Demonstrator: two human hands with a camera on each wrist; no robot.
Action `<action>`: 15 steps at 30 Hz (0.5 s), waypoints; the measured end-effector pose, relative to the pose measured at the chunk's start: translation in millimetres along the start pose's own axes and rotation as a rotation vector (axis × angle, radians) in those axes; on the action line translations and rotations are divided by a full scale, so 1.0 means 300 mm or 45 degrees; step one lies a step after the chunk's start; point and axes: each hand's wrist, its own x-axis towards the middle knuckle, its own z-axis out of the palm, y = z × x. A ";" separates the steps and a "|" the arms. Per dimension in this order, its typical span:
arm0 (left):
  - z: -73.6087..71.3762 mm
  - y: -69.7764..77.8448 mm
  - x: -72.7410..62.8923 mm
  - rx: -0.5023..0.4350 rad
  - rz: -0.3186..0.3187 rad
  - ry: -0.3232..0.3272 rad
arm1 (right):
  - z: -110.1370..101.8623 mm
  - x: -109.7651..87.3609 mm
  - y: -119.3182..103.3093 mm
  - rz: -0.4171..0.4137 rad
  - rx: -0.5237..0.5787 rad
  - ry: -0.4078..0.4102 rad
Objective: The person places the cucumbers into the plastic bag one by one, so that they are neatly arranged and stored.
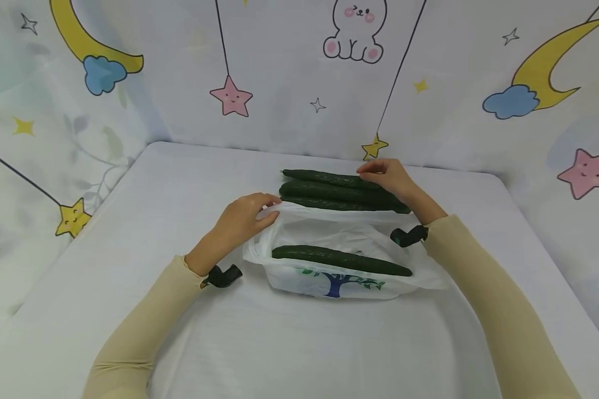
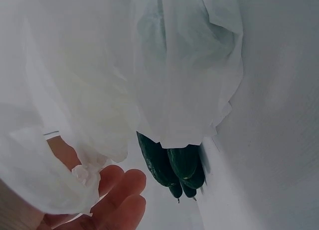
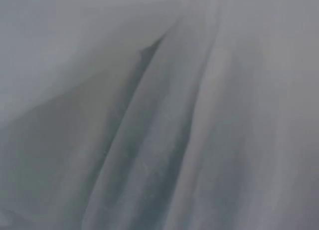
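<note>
A white plastic bag (image 1: 349,285) with a blue tree print lies open on the table, one dark green cucumber (image 1: 339,259) inside it. Behind the bag lie three more cucumbers (image 1: 329,194) side by side. My left hand (image 1: 242,216) pinches the bag's far left rim and holds it up; in the left wrist view the fingers (image 2: 117,195) curl on the bag film (image 2: 99,105), and the cucumber ends (image 2: 174,167) show beyond. My right hand (image 1: 386,176) rests on the rearmost cucumber (image 1: 324,177), fingers curved over it. The right wrist view shows only blurred white fabric.
The table is covered by a white cloth (image 1: 179,183). A printed backdrop with moons, stars and a bear (image 1: 354,33) rises behind and at both sides. Small black devices are strapped at both wrists (image 1: 224,275).
</note>
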 end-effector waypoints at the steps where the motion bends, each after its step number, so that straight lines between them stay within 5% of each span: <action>1: 0.001 0.001 0.001 0.001 -0.002 -0.003 | -0.003 0.003 0.002 0.014 0.016 0.010; 6: 0.006 0.004 0.002 0.014 -0.014 -0.017 | -0.013 0.020 0.010 0.014 0.017 -0.044; 15: 0.006 0.003 -0.002 0.059 -0.024 -0.011 | -0.002 0.059 -0.009 -0.129 -0.233 -0.286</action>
